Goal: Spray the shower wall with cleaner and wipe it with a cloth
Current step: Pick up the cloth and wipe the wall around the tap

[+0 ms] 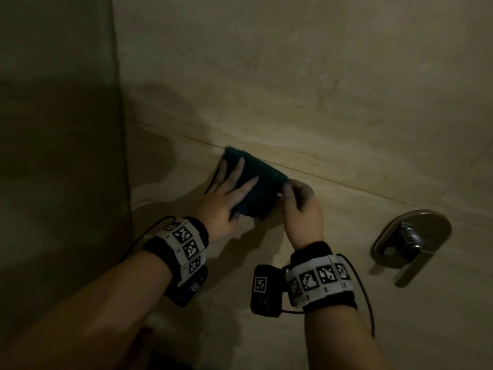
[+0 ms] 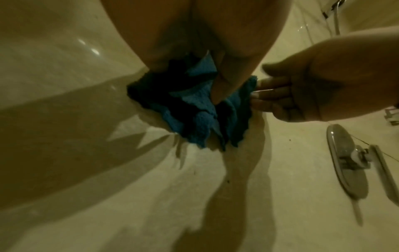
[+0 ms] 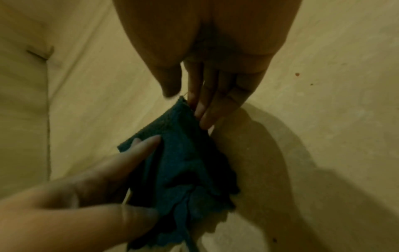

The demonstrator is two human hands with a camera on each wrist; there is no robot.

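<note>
A dark blue cloth (image 1: pixel 262 190) (image 2: pixel 190 110) (image 3: pixel 183 162) lies bunched against the beige shower wall (image 1: pixel 320 89), just below a tile joint. My left hand (image 1: pixel 226 193) (image 3: pixel 121 170) presses it flat to the wall with straight, spread fingers, the thumb at its lower edge. The cloth's bottom folds hang loose. My right hand (image 1: pixel 298 198) (image 2: pixel 302 92) (image 3: pixel 207 95) sits at the cloth's right edge. Its fingertips (image 3: pixel 202 119) touch that edge and the thumb stands slightly apart. No cleaner bottle shows in any view.
A metal mixer plate with a lever handle (image 1: pixel 410 244) (image 2: pixel 349 163) is fixed to the wall, lower right of my right hand. The wall corner (image 1: pixel 120 129) and a darker side wall (image 1: pixel 53 129) lie left. A shower hose (image 2: pixel 336 22) hangs further right.
</note>
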